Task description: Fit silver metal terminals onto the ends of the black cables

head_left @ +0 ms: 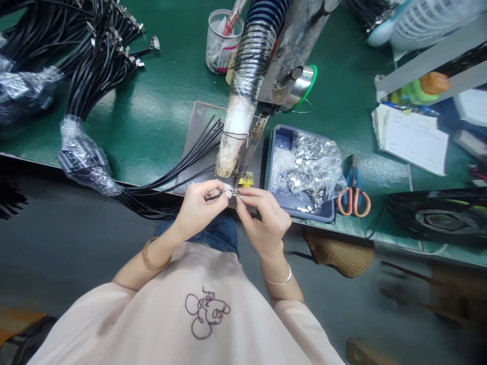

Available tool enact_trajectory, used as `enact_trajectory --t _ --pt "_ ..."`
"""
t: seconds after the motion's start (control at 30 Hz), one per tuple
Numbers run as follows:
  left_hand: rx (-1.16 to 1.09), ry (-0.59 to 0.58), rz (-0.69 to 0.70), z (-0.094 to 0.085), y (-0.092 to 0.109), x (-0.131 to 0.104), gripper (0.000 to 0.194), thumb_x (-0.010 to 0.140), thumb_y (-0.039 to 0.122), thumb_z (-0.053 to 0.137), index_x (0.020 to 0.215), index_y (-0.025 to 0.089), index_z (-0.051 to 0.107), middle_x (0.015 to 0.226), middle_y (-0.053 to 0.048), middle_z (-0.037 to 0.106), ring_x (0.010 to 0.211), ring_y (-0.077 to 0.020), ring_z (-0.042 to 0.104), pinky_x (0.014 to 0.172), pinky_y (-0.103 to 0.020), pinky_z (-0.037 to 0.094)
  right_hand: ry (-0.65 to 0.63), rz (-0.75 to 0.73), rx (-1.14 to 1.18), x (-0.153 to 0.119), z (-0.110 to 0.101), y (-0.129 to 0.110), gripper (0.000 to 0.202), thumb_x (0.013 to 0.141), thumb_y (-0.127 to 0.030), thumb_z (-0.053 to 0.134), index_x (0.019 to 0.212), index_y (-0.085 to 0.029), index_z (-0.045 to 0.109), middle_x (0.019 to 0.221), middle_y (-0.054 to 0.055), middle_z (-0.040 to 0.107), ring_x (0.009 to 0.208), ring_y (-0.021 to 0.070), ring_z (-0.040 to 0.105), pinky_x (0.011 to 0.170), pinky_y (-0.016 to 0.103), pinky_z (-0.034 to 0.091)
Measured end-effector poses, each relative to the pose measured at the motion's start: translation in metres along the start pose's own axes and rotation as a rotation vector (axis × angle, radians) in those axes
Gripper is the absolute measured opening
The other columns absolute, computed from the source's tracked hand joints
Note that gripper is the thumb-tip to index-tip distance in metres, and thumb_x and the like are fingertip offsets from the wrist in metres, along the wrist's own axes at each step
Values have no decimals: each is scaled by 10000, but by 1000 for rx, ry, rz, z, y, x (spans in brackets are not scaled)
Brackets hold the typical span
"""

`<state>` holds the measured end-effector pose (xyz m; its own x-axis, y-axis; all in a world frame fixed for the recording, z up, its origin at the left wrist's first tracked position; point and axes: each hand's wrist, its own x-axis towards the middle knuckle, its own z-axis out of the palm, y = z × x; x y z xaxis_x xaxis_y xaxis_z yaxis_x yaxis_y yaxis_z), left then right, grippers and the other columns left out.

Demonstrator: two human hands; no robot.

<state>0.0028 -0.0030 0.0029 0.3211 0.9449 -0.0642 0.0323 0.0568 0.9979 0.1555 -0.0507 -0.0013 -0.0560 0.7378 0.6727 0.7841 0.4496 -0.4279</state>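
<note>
My left hand (203,205) pinches the end of a black cable (215,196) at the table's front edge. Fingers of my right hand (263,215) close on a small metal connector (234,192) at that cable end; whether the two are joined is too small to tell. Just beyond my fingertips sits a yellow clip-like piece (246,179), below the tip of a soldering iron (253,144). More black cables (182,165) fan over a dark board (196,134) to my left, their bundle wrapped in clear plastic (85,157).
Right of the board, a blue tray (304,212) holds bagged metal connectors (315,162). Beside it lie orange-handled pliers (353,195). A ribbed extraction hose (258,48) slants over the work. Finished-looking cable bundles (102,56), a plastic cup (224,43) and papers (413,137) stand farther back.
</note>
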Motion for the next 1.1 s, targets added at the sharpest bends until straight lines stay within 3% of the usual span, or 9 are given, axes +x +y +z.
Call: enact_trajectory --t 0.5,0.73,0.9,1.0,1.1 --pt "72 37 72 -1 5 4 140 748 223 629 737 121 724 512 84 315 478 -58 244 441 -197 187 29 0 14 3 2 0 198 888 -53 689 904 -234 612 917 44 793 832 152 775 732 249 632" --pt "87 -5 20 -3 4 2 145 752 221 620 727 120 721 506 83 314 477 -57 233 448 -200 184 8 -12 28 -1 1 2 199 892 -56 683 904 -238 605 924 42 797 812 156 780 716 257 634" --pt "106 -66 24 -2 4 -2 158 799 220 602 738 122 710 509 82 321 478 -60 243 454 -207 196 -41 89 49 -1 -3 2 131 943 -113 641 930 -242 621 914 33 793 830 174 782 726 295 635" --pt "140 -60 67 0 3 -8 132 826 209 624 807 128 726 519 79 390 472 -61 294 458 -203 246 -69 157 84 0 -6 2 114 956 -132 629 916 -239 629 859 11 778 786 154 767 694 267 616" --pt "159 -5 135 2 1 -16 91 843 204 666 863 144 731 610 34 577 530 -79 455 529 -201 372 -31 254 171 -1 -8 1 113 953 -140 637 896 -237 628 861 7 770 793 153 766 693 267 617"
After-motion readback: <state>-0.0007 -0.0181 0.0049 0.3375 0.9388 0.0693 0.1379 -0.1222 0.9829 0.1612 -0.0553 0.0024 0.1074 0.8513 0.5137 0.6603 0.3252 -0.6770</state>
